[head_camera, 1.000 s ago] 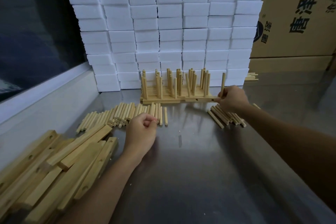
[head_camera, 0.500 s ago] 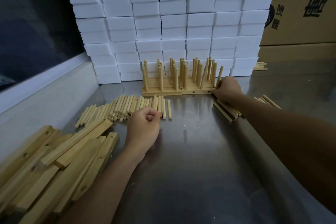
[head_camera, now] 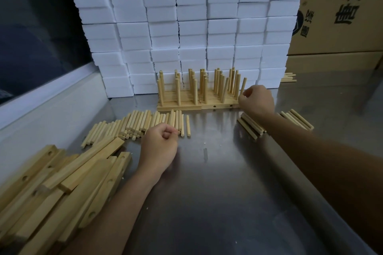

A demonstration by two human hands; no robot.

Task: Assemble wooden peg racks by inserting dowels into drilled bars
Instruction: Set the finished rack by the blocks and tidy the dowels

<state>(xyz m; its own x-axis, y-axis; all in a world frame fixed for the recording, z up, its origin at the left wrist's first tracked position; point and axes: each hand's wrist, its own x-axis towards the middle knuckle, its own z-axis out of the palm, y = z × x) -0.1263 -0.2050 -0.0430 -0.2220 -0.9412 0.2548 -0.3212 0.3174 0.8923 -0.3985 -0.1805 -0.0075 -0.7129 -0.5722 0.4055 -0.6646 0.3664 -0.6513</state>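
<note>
At the back of the steel table, the pale wooden peg racks (head_camera: 199, 101) stand side by side, flat drilled bars bristling with upright round dowels, and the front edge of the right-hand bar shows 2 small dark holes. The right hand (head_camera: 257, 101) is at that bar's right end, fingers curled around the base of the last upright dowel (head_camera: 243, 87), which leans a little to the right. The left hand (head_camera: 160, 146) rests on the table well in front of the racks, clenched loosely with thumb against fingers just beside the near ends of the loose dowels; whether it pinches one I cannot tell.

Those loose light-wood dowels (head_camera: 136, 123) lie in a ragged row, smooth short cylinders with cut round ends, some heaped 2 deep. To the lower left is a jumbled pile of flat wooden bars (head_camera: 62, 184), long rectangular strips with round drilled holes in their faces, overlapping at angles. A smaller bundle of longer sticks (head_camera: 250, 126) lies under and beside the right forearm.

The brushed metal tabletop (head_camera: 217, 192) is dull grey and reflective, with bare surface between the 2 forearms. Behind the racks rises a wall of stacked white foam blocks (head_camera: 186, 27), close against them. A brown cardboard box (head_camera: 339, 12) with black printed characters stands at the right, and a pale sill edge runs along the left.
</note>
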